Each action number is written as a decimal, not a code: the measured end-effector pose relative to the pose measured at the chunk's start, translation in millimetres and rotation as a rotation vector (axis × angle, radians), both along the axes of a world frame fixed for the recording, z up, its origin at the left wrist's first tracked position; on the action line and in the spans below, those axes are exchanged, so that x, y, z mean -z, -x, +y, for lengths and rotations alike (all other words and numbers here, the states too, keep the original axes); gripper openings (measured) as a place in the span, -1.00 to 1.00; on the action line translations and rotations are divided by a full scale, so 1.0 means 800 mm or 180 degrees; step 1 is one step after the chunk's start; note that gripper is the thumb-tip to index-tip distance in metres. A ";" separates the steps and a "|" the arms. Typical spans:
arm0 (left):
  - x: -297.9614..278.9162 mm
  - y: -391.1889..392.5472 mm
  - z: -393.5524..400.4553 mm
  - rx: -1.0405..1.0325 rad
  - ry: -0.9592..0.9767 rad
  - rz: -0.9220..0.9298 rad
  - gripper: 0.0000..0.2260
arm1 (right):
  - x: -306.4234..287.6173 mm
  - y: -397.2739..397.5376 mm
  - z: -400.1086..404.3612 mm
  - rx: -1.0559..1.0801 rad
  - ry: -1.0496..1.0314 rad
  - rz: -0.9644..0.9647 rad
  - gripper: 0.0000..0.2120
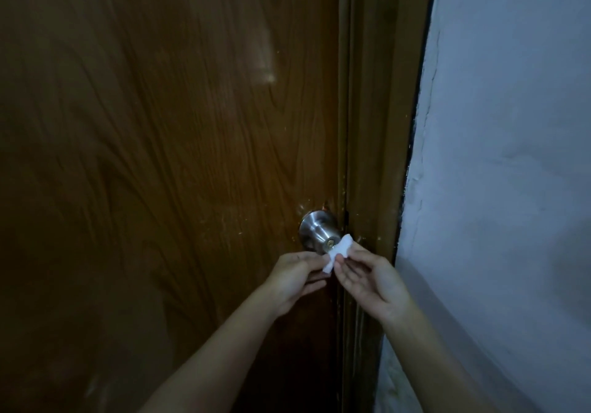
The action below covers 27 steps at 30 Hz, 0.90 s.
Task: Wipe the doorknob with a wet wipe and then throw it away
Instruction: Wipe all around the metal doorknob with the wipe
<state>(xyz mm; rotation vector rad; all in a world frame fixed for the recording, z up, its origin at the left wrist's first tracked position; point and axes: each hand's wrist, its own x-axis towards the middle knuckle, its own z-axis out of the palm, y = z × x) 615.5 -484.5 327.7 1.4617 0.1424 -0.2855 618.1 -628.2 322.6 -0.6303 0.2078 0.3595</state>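
A round steel doorknob [316, 228] sticks out from the right edge of a brown wooden door [160, 156]. Just below and to the right of the knob, a small folded white wet wipe [435, 251] is pinched between both hands. My left hand [295, 276] grips its lower left end with thumb and fingers. My right hand [367, 276] holds the upper right end by the fingertips. The wipe's top corner lies against the front face of the knob, near the keyhole.
A brown door frame [374, 124] runs down right of the knob. Beyond it stands a pale painted wall [511, 156] with a rough, cracked edge. The scene is dim.
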 end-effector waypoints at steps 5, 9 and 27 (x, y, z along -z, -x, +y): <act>0.009 0.012 0.004 -0.0041 -0.0241 -0.0002 -0.82 | 0.009 0.010 -0.005 -0.0127 0.0955 -0.0261 -0.81; 0.013 0.019 0.007 -0.0198 -0.0504 -0.0075 -0.89 | 0.023 0.013 -0.006 0.0140 0.1835 -0.0453 -0.83; 0.019 0.021 0.017 -0.0600 -0.0394 0.0041 -0.86 | 0.037 0.025 0.001 0.0443 0.2202 -0.1320 -0.86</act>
